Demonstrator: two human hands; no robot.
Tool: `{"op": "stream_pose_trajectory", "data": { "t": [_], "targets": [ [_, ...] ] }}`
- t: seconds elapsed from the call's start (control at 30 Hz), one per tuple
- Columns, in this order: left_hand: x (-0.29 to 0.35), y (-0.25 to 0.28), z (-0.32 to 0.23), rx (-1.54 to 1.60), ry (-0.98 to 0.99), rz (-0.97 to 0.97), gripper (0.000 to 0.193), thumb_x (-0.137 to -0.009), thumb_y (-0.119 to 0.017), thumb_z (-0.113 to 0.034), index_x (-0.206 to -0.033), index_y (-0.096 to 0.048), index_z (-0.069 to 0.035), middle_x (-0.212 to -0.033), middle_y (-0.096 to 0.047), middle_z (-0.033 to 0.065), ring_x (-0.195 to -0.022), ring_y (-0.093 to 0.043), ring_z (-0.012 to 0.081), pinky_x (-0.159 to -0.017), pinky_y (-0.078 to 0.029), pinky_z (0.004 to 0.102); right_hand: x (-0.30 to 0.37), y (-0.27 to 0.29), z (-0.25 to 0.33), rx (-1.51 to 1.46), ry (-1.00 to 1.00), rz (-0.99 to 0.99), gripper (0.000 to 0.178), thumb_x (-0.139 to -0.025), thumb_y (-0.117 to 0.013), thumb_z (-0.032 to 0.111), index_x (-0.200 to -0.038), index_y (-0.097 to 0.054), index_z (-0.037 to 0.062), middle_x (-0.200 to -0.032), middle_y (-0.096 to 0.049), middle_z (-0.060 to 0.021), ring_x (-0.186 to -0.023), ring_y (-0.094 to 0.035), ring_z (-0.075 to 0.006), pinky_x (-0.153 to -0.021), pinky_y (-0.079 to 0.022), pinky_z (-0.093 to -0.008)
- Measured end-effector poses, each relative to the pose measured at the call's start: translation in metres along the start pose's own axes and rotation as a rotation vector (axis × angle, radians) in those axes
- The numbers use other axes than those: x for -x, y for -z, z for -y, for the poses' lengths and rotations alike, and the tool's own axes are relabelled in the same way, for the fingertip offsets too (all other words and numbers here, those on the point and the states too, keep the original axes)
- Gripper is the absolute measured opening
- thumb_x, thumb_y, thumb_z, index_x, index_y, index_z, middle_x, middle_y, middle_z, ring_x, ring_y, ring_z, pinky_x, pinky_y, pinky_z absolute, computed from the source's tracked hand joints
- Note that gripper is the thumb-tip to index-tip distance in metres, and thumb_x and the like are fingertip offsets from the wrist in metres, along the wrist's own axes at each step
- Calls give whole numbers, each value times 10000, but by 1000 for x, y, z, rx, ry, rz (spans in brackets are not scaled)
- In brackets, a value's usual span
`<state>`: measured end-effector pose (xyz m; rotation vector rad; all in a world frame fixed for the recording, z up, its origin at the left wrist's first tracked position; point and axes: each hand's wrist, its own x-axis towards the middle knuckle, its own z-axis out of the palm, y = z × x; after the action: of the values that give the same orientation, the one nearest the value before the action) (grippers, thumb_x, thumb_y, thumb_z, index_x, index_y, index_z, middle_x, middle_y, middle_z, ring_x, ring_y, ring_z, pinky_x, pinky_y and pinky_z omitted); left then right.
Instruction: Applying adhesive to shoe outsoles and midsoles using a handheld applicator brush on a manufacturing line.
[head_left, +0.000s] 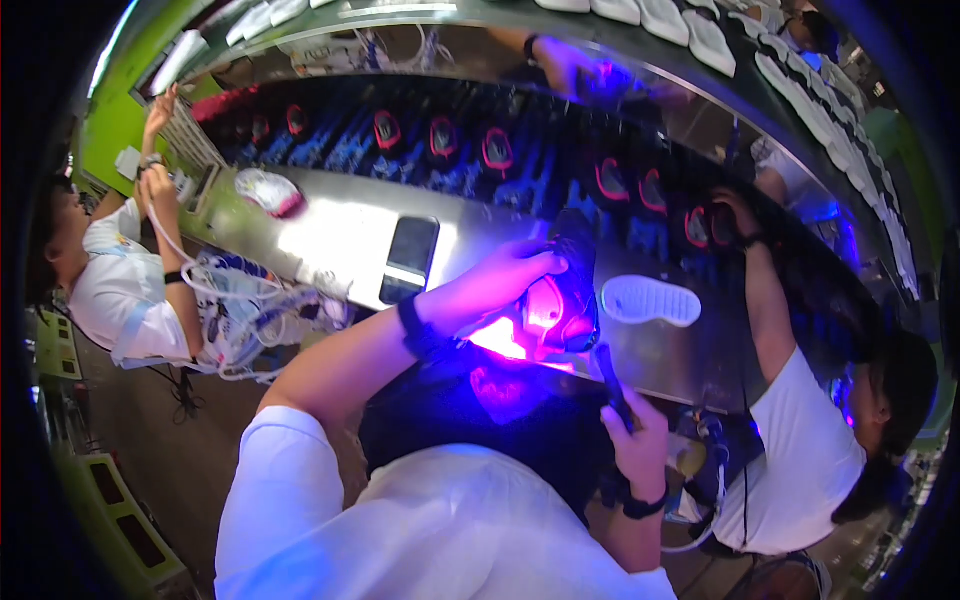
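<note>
My left hand (505,285) is closed on a dark shoe upper (574,245) with a red-edged opening, held just over the near edge of the metal bench. Pink and violet light glows strongly on the upper and the hand. Lower right of it, my right hand (642,440) grips a slim dark-handled tool (609,375), its tip close to the upper. The tip looks like a brush, but I cannot make it out surely. A white shoe sole (651,300) lies on the bench to the right of the upper.
A phone (410,255) and a white-and-pink shoe (268,192) lie on the metal bench (335,225). Beyond runs a dark conveyor (340,140) carrying several red-rimmed uppers. Co-workers sit at left (130,285) and right (810,450); the right one's hand (735,212) touches an upper. White soles (660,18) line a rack behind.
</note>
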<state>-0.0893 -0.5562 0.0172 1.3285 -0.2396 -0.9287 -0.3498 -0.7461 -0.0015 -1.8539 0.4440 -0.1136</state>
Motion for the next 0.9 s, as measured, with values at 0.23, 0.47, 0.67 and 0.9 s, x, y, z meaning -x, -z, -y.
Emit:
{"op": "stream_pose_trajectory", "data": {
  "t": [0.23,0.47,0.67,0.9],
  "targets": [
    [-160,59,-52,-1324,-120,-362,567,-920,-630,-473,-1297,-659,-50,-1084,-724,250,-1036,-702,411,-900,-559,478,-3,33,-27,-56,-243,-118,380,-922,-686,16,-1295,-621,-25,-884,-651,-26,-750,-587,-96,-682,-485,-263],
    [-279,98,-38,-1570,26,-480,377,-955,-551,-367,-1107,-772,-102,-1156,-755,140,-1066,-734,323,-860,-580,457,-16,42,-29,-85,-363,-214,386,-934,-676,16,-1314,-611,-2,-791,-592,4,-615,-518,-66,-548,-416,-239],
    [-310,86,-13,-1738,-410,-580,489,-873,-628,-383,-1210,-677,-32,-1162,-712,188,-1084,-679,393,-941,-522,523,-48,44,-51,-196,-319,-182,286,-961,-643,22,-1244,-611,0,-756,-565,13,-557,-479,-50,-492,-377,-225],
    [-262,-20,2,-1395,-441,-423,759,-653,-836,-415,-1217,-609,39,-1328,-550,276,-1249,-526,484,-1004,-512,526,-78,34,-86,-422,-196,-280,274,-970,-624,19,-1239,-577,-6,-791,-581,-3,-542,-488,-44,-460,-379,-201]
  ]
}}
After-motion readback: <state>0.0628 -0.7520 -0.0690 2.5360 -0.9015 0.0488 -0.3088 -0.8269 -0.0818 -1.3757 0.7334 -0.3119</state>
